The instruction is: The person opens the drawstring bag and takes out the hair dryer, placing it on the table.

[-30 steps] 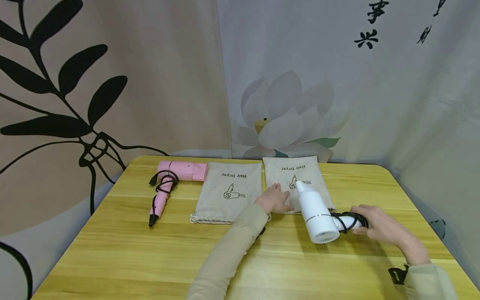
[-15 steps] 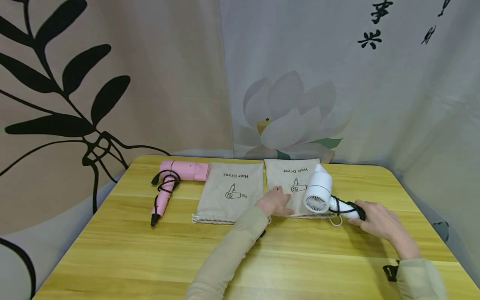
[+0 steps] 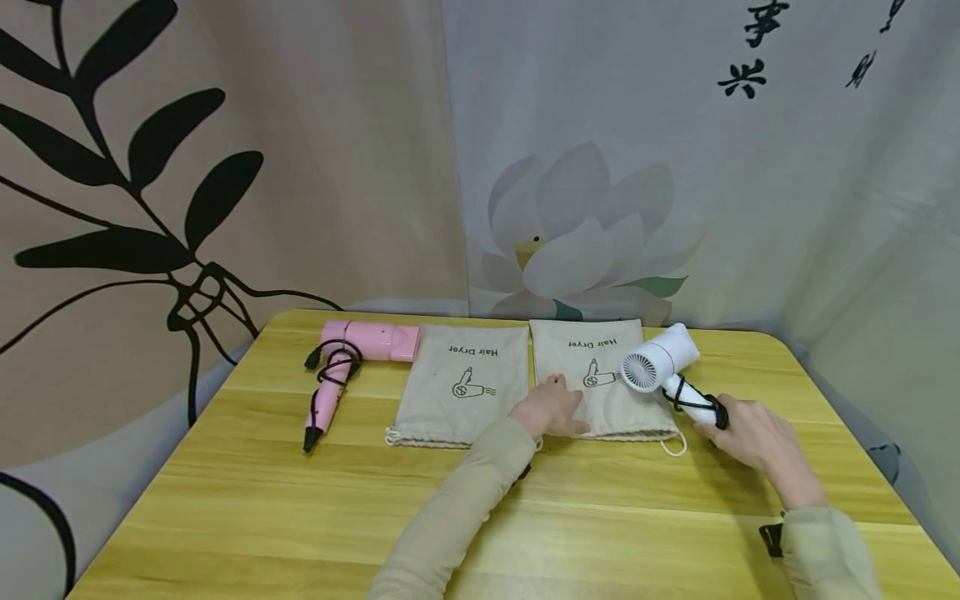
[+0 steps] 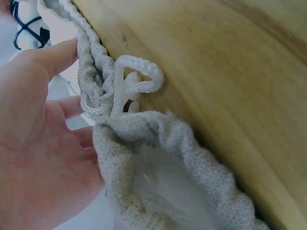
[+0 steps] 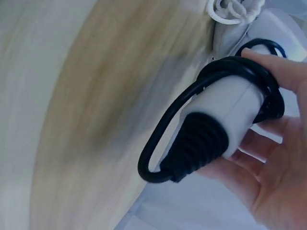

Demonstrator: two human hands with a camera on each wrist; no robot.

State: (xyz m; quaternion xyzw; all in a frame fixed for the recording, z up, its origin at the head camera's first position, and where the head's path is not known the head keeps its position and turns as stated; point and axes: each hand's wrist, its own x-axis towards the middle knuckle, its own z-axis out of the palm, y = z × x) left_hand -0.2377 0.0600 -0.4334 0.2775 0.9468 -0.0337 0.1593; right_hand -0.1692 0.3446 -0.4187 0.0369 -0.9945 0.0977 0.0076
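Note:
My right hand grips the handle of a white hair dryer, whose black cord is wound round the handle. The dryer's head lies over the right side of the right drawstring bag, its round grille facing left and towards me. At that bag's left edge rests my left hand, fingers loosely spread. In the left wrist view, the thumb touches the gathered bag mouth. The left drawstring bag lies flat beside it; both bear a "Hair Dryer" print.
A pink hair dryer with a black cord wrapped round it lies left of the bags. The wooden table ends at a printed curtain behind. A white drawstring loop sticks out from the right bag.
My right hand has moved the white hair dryer away from me and turned it, so its nozzle now points back and right. My left hand has stayed on the right bag.

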